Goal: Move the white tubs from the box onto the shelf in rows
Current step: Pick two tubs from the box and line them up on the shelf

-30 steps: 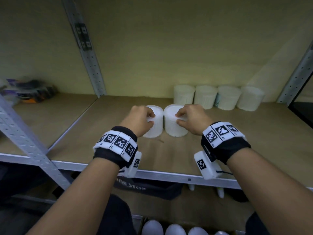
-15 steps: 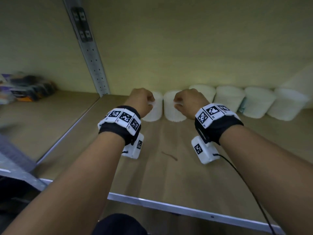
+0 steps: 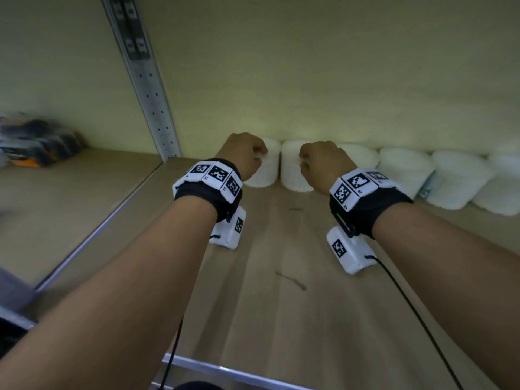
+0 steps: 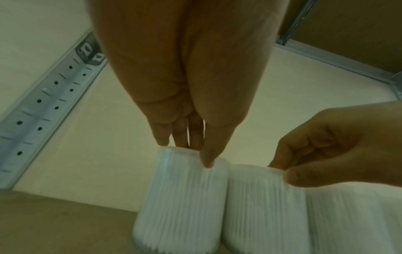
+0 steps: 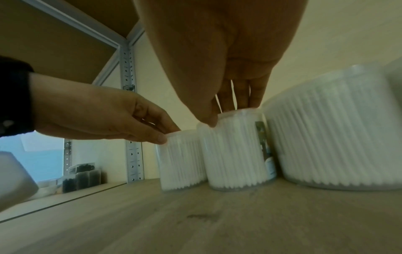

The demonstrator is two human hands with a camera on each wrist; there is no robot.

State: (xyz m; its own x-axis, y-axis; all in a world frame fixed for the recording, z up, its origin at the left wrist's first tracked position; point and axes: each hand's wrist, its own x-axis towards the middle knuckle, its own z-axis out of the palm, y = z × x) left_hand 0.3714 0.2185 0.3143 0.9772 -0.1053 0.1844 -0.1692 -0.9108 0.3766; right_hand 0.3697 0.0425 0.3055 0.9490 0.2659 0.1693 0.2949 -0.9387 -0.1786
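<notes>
Left hand: the left hand pinches the top rim of the leftmost tub.
Right hand: the right hand pinches the neighbouring tub.
Tubs: upright, touching, at the shelf back, ending a row of tubs.

Wooden shelf bearing white tubs

Bare shelf board lies open before the wall-side tub row.
</notes>
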